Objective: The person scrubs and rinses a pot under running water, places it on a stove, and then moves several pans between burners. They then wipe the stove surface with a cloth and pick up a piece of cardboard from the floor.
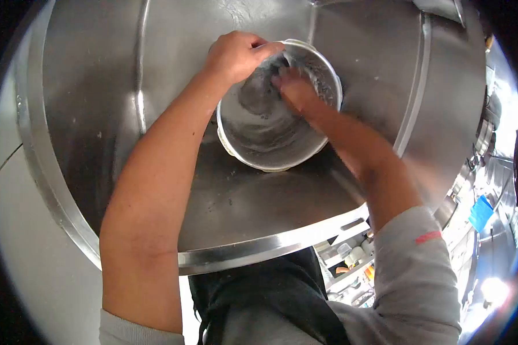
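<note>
Fingers of our left hand [234,56] bend closely together at the far-left rim of the pot [224,141], and appear to pinch its edge against the thumb. Fingers of our right hand [296,92] reach inside toward the far wall; motion blur obscures them, so we cannot tell whether they are spread or pressed together. Nor can we confirm a pad beneath them (a dark patch shows beside the fingertips, too indistinct to identify).

Position: the pot sits in the steel basin [213,215], well back from the basin's front edge [259,253], with its mouth facing us. Grey streaks [282,135] mark the interior on the near side.

Procedure: we judge the step in hand to be rubbing the inner surface. We brace the rim with the left hand so that the pot does not turn under the stroke. We apply even pressure with the right, follow the curve of the wall, and overlap each pass down to the corner where wall meets floor. We rotate the pot at intervals, bringing the near side within easy reach.

Caution: a wet rim may slip. We hold the right sleeve [414,259] above the elbow, clear of the pot.
</note>
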Demonstrator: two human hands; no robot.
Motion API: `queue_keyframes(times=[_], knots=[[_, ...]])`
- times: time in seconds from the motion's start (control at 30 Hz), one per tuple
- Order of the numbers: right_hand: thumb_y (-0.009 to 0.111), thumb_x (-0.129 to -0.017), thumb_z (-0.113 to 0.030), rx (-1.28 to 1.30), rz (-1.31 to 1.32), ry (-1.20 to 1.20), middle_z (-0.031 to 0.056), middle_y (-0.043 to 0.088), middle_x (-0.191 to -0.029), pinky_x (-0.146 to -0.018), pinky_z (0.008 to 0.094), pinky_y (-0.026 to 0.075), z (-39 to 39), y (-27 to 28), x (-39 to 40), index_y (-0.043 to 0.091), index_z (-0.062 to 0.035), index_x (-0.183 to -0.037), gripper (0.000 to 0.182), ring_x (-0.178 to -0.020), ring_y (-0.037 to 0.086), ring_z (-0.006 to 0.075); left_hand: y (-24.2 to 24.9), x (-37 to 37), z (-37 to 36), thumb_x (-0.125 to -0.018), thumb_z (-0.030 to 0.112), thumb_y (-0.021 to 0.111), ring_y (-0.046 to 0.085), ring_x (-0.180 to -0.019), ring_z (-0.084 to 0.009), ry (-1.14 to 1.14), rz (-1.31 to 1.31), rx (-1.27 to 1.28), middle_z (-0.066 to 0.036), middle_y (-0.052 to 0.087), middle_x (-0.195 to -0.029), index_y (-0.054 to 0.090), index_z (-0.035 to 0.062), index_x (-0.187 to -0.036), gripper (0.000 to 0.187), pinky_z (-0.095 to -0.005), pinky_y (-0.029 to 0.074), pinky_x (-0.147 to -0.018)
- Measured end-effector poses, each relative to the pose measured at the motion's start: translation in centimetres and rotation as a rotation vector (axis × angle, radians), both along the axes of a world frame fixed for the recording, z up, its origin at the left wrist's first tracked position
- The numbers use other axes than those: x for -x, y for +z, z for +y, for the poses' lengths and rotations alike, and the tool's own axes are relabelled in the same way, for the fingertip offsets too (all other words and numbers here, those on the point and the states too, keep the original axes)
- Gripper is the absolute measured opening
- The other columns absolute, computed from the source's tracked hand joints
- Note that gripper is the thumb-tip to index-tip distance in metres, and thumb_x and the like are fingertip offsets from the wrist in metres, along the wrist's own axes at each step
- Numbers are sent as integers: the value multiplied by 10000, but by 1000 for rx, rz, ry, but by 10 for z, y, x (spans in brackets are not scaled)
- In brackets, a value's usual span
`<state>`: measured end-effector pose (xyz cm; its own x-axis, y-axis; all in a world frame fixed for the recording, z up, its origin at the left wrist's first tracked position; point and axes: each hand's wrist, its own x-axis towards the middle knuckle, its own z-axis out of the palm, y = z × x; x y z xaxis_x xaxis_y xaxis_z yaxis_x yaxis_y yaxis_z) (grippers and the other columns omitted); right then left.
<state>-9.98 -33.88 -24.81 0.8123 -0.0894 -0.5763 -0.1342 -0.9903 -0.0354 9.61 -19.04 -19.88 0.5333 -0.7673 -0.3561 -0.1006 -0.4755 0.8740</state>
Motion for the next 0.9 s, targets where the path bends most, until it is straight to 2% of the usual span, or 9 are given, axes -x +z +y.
queue_keyframes(times=[0.13, 0.23, 0.3, 0.47, 0.57, 0.6, 0.7, 0.77, 0.9], knots=[[651, -891, -274, -30, 437, -27, 248, 668, -1231, -914, 555, 545, 71, -10, 64, 722, -64, -1197, 378, -1067, 682, 369, -5, 2, 3, -940, 606, 609, 728, -873, -333, 83, 78, 75, -170, 762, -914, 789, 75, -1079, 578, -425, 550, -846], [624, -884, -233, -426, 581, -172, 238, 726, -1013, -842, 506, 575, 119, -33, -4, 715, -3, -1146, 360, -890, 710, 359, -3, -3, 1, -979, 577, 569, 709, -857, -316, 58, 125, 27, -185, 748, -905, 768, 39, -1089, 584, -414, 531, -837], [555, -924, -216, -668, 113, -1333, 201, 711, -1005, -825, 507, 571, 99, 19, -73, 703, -9, -1064, 290, -912, 699, 349, -11, -4, 3, -1010, 553, 546, 687, -843, -271, 37, 197, -37, -183, 738, -898, 753, 22, -1095, 576, -385, 520, -835], [496, -952, -205, -352, -230, -1233, 227, 702, -1049, -874, 483, 556, 64, -32, -91, 675, 17, -1067, 307, -975, 698, 330, -3, -1, 20, -1038, 511, 483, 698, -914, -280, 134, 204, -4, -193, 747, -948, 755, 27, -1086, 557, -379, 510, -886], [574, -908, -207, -381, -176, -951, 282, 680, -1196, -923, 464, 536, 111, -13, -74, 661, 53, -1190, 394, -1100, 679, 374, -12, 13, 37, -1047, 496, 450, 697, -974, -370, 314, 173, 106, -213, 741, -983, 743, 12, -1102, 569, -418, 505, -897], [637, -869, -202, -617, -180, -1143, 290, 664, -1246, -935, 457, 529, 136, -11, -64, 651, 55, -1225, 440, -1150, 664, 391, -12, 17, 44, -1051, 488, 444, 695, -998, -374, 371, 170, 124, -215, 741, -1004, 738, 12, -1112, 562, -421, 501, -913], [713, -802, -247, -652, 305, -719, 309, 654, -1255, -944, 474, 515, 97, 99, -37, 643, 111, -1211, 548, -1127, 661, 405, -7, 30, 70, -1059, 404, 486, 610, -1197, -400, 475, 35, 18, -225, 665, -1262, 646, 25, -1286, 470, -451, 454, -1034], [749, -758, -298, -684, 245, -761, 297, 701, -1154, -882, 475, 536, 66, 140, -19, 649, 140, -1165, 606, -999, 703, 378, 18, 31, 91, -993, 304, 611, 539, -1290, -404, 360, -574, 84, -188, 607, -1352, 610, 38, -1326, 426, -476, 424, -1077], [782, -800, -219, -1003, -204, -1326, 224, 731, -1090, -817, 411, 575, 27, 189, 3, 672, 95, -1162, 492, -923, 723, 307, 120, 38, 104, -887, 215, 683, 495, -1370, -360, -648, -820, 12, -147, 628, -1349, 661, 108, -1286, 414, -520, 335, -1177]])
